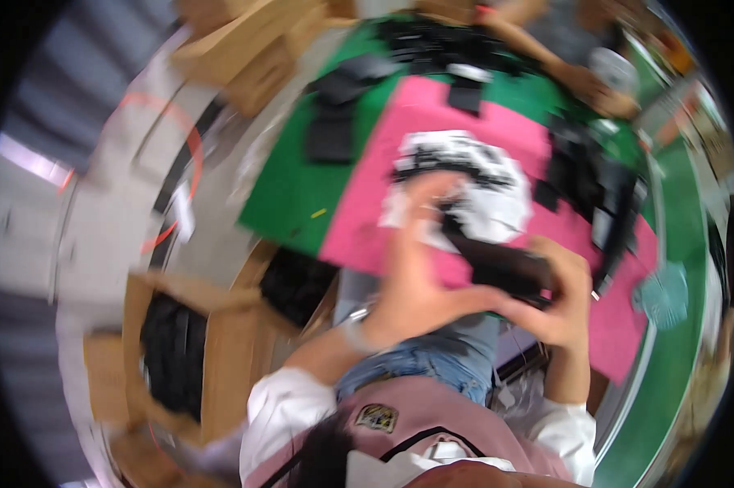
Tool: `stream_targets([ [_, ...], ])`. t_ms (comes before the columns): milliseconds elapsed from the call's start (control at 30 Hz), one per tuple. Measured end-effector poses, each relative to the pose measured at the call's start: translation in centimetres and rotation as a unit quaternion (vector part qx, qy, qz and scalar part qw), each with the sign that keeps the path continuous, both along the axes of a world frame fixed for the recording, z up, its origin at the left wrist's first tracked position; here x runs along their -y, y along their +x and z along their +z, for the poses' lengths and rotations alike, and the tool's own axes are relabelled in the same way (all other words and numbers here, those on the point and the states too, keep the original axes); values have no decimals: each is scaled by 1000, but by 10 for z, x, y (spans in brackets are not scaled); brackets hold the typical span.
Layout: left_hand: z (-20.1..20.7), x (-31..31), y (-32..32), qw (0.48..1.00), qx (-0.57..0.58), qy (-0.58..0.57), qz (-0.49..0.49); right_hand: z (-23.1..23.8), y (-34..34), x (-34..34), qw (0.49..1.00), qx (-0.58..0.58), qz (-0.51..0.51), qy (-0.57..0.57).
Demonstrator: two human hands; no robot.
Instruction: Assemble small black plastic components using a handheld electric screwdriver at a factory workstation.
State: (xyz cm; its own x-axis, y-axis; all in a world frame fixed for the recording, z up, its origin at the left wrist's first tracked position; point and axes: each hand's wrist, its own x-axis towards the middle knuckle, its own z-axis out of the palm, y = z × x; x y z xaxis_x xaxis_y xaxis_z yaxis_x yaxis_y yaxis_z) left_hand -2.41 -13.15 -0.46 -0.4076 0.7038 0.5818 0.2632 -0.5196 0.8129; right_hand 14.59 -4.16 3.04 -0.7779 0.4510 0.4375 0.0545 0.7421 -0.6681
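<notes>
Your right hand [568, 285] is clamped on the black piece [501, 268], just right of centre in the frame; your left hand [412, 276] has fingers and thumb spread wide beside it, and blur means I can't tell if it's gripping too. Tbh I'd let the right do the steadying, use the left fingertips lightly at the narrow end, and work low over the pink sheet [367, 195] so nothing drops off the counter [277, 187]. Count: one black piece held, one white-and-black pile [501, 203] mid-frame, one clear bluish container [664, 293] far right, two open cartons [241, 358] lower left. Black stuff upper right's too smeared to count.
</notes>
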Motion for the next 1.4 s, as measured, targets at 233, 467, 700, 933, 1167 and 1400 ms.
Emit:
stream_targets([
  [233, 3, 26, 1, 990, 92, -97, -46, -68, 67, -22, 956, -150, 37, -250],
  [467, -21, 130, -110, 910, 163, -145, 353, -15, -34, 31, 950, 8, 51, -309],
  [700, -179, 442, -313, 478, -3, -607, 635, -19, -5, -37, 973, 34, -193, 125],
  [933, -226, 374, -315, 620, -51, -395, 676, -28, 48, -103, 856, 191, -384, 289],
  [1167, -91, 163, -251, 818, -163, -143, 533, -53, 48, -138, 832, 232, -412, 290],
  [1400, 5, -28, -83, 936, -314, -37, 157, -20, 49, -111, 870, 31, -430, 241],
])
